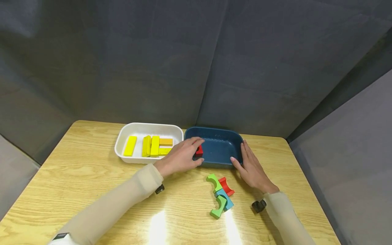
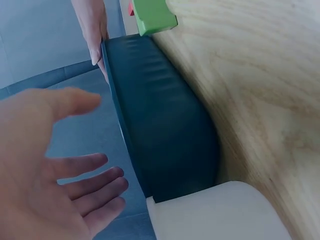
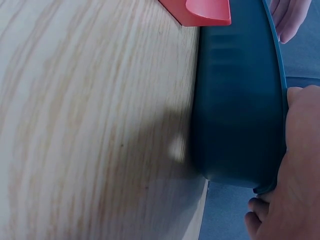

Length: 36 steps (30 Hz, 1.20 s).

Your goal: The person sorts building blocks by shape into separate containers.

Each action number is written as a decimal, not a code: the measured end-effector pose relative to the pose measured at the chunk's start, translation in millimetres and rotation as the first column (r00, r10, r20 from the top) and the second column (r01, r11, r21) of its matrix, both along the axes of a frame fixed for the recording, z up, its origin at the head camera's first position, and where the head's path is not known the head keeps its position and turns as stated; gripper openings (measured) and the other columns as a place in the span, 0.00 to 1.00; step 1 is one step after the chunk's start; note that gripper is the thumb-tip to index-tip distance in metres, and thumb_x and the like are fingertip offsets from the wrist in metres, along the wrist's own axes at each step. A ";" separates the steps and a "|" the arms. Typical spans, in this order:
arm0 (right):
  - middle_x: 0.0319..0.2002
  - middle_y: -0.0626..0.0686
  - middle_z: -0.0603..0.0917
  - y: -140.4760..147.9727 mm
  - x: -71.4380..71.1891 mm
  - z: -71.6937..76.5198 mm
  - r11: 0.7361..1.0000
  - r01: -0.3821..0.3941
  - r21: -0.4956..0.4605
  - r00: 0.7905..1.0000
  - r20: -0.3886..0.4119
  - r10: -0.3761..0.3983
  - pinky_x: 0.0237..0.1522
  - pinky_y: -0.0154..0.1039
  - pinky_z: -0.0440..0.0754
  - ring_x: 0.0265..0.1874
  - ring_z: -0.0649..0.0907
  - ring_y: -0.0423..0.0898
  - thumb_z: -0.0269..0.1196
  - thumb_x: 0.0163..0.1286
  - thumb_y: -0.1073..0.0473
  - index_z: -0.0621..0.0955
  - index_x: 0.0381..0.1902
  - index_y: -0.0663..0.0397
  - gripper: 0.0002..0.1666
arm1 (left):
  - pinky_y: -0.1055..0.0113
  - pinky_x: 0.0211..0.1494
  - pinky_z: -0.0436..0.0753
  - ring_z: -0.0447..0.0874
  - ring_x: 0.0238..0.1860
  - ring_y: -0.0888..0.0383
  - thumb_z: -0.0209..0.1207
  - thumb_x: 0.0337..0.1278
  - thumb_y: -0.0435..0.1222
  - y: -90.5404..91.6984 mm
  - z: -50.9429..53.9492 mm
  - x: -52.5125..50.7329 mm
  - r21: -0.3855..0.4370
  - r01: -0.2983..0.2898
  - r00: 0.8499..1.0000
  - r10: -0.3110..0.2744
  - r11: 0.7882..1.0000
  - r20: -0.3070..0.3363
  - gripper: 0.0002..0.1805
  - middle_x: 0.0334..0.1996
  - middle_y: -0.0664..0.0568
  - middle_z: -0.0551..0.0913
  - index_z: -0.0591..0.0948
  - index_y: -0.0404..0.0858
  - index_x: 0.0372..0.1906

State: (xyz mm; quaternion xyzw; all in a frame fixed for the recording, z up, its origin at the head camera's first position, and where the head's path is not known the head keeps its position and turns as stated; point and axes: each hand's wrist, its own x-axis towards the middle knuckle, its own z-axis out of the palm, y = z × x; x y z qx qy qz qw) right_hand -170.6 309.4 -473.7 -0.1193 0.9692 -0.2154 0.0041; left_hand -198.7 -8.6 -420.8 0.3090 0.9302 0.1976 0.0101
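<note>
My left hand (image 1: 182,156) hovers over the left end of a dark blue plastic bin (image 1: 211,164), thumb and fingers apart. In the left wrist view that hand (image 2: 65,165) has nothing between its fingers. A red block (image 1: 199,151) with a rounded cutout lies in the bin, close by the left fingertips and partly hidden. My right hand (image 1: 252,166) rests against the bin's front right corner, its fingers straight along the right side and its thumb over the front rim. The right wrist view shows this hand (image 3: 300,160) touching the rim.
A white bin (image 1: 127,159) with several yellow blocks (image 1: 130,145) and an orange block (image 1: 166,142) adjoins the blue bin. Nearer on the wooden table (image 1: 101,183) lie two green arch blocks (image 1: 219,211), a blue block (image 1: 229,204) and a red one (image 1: 226,188). Dark curtain (image 1: 153,68) hangs behind.
</note>
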 end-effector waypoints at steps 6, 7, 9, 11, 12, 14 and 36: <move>0.88 0.61 0.37 1.0 -0.1 -0.9 1.000 -0.002 0.002 1.000 -0.007 0.002 0.82 0.70 0.49 0.86 0.46 0.65 0.48 0.86 0.34 0.42 0.87 0.64 0.53 | 0.49 0.77 0.76 0.73 0.76 0.44 0.65 0.70 0.57 -2.0 1.4 11.6 -0.013 0.012 1.000 -0.013 1.000 -0.027 0.44 0.79 0.44 0.70 0.68 0.41 0.82; 0.88 0.62 0.38 1.0 -0.2 -1.0 1.000 -0.001 0.003 1.000 -0.010 0.001 0.82 0.70 0.49 0.86 0.46 0.65 0.48 0.86 0.34 0.43 0.87 0.64 0.53 | 0.48 0.77 0.76 0.73 0.76 0.44 0.64 0.70 0.57 -2.3 1.8 13.6 -0.014 0.015 0.999 -0.015 1.000 -0.030 0.44 0.79 0.44 0.70 0.68 0.41 0.82; 0.88 0.61 0.38 1.1 -0.5 -0.8 1.000 0.001 0.003 1.000 -0.011 -0.001 0.82 0.70 0.49 0.86 0.46 0.65 0.48 0.86 0.34 0.43 0.87 0.64 0.53 | 0.49 0.77 0.75 0.72 0.76 0.45 0.64 0.70 0.58 -2.9 2.3 17.5 -0.012 0.024 0.999 -0.024 1.000 -0.038 0.44 0.80 0.45 0.69 0.67 0.41 0.83; 0.88 0.61 0.37 1.1 -0.8 -0.8 1.000 0.002 0.004 1.000 -0.013 -0.002 0.82 0.70 0.49 0.86 0.46 0.65 0.48 0.86 0.34 0.43 0.87 0.64 0.53 | 0.48 0.78 0.74 0.72 0.76 0.45 0.64 0.70 0.58 -3.9 3.2 22.1 0.000 0.035 0.998 -0.035 0.999 -0.047 0.45 0.80 0.45 0.69 0.67 0.41 0.83; 0.88 0.61 0.37 1.0 -1.0 -0.8 1.000 0.003 0.004 1.000 -0.013 -0.003 0.82 0.70 0.49 0.86 0.46 0.65 0.48 0.86 0.34 0.43 0.87 0.64 0.53 | 0.48 0.79 0.73 0.72 0.77 0.45 0.64 0.70 0.58 -4.4 3.5 24.4 0.007 0.043 0.998 -0.043 0.999 -0.049 0.45 0.80 0.45 0.69 0.67 0.41 0.83; 0.88 0.60 0.37 0.9 -1.1 -0.9 1.000 0.002 0.004 1.000 -0.012 -0.002 0.82 0.70 0.49 0.86 0.46 0.65 0.48 0.86 0.34 0.43 0.87 0.64 0.53 | 0.48 0.79 0.73 0.71 0.77 0.45 0.64 0.70 0.58 -5.5 3.9 29.4 0.022 0.055 0.997 -0.054 0.998 -0.055 0.44 0.80 0.45 0.69 0.67 0.41 0.83; 0.88 0.59 0.36 1.7 -1.9 -2.9 1.000 0.009 0.002 1.000 -0.011 -0.009 0.82 0.69 0.48 0.86 0.45 0.64 0.48 0.86 0.34 0.42 0.87 0.63 0.54 | 0.51 0.73 0.80 0.74 0.75 0.48 0.64 0.72 0.56 -2.3 -3.8 78.0 0.081 0.157 0.988 -0.156 0.984 -0.011 0.43 0.79 0.46 0.70 0.68 0.40 0.82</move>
